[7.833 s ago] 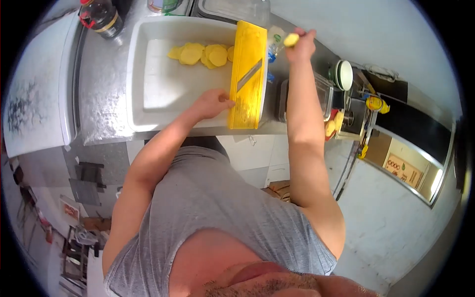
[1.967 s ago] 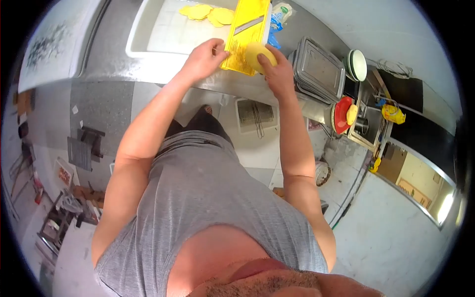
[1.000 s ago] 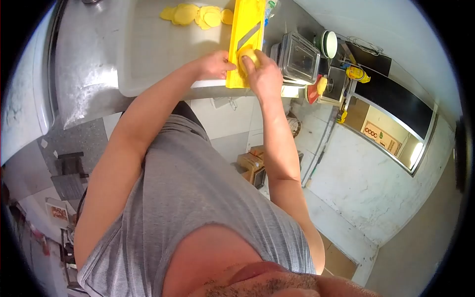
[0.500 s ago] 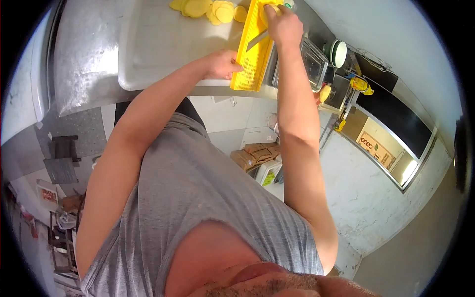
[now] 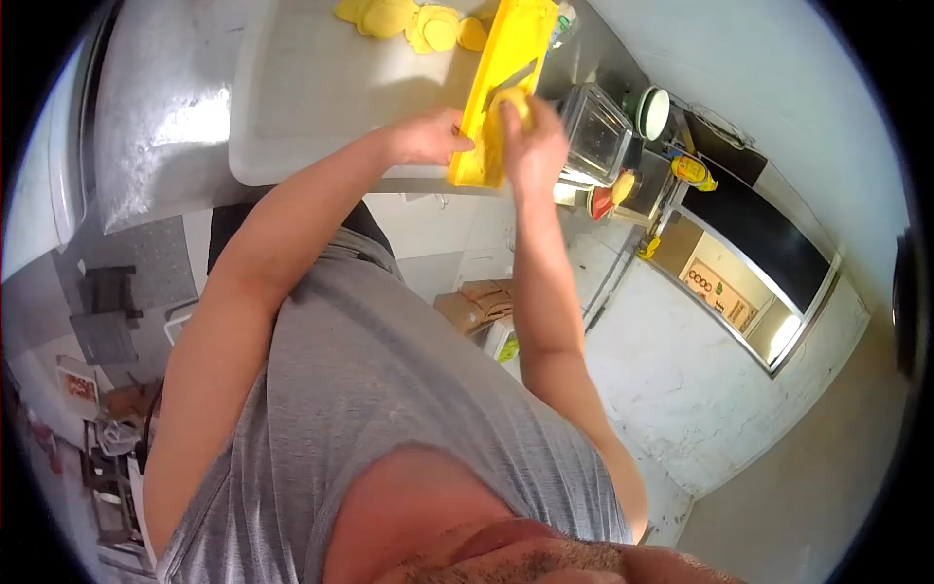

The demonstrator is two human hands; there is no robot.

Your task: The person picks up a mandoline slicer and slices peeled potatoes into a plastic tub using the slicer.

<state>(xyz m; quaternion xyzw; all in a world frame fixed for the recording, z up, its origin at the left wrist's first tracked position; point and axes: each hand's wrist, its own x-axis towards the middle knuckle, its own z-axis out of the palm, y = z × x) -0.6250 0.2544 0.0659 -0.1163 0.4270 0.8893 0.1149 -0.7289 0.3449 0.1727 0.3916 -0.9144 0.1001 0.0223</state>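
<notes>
A yellow mandoline slicer (image 5: pixel 523 37) with a slanting metal blade stands tilted over the right part of a white tray. My left hand (image 5: pixel 428 138) grips its near left edge. My right hand (image 5: pixel 535 148) is closed round a peeled potato (image 5: pixel 509 100) and presses it on the slicer's face, just below the blade. Part of the potato is hidden by my fingers. Thin potato slices (image 5: pixel 384 17) lie in overlapping piles at the tray's far side, left of the slicer.
The white tray (image 5: pixel 255 167) rests on a steel counter (image 5: pixel 161 127). Right of the slicer are a clear plastic container (image 5: pixel 595 134), a green-and-white round dish (image 5: pixel 655 113) and a yellow packet (image 5: pixel 693 172). Cardboard boxes (image 5: pixel 475 304) stand below the counter.
My right hand has slid the potato down the slicer towards me, from its far end past the blade. My left hand keeps its grip on the slicer's edge.
</notes>
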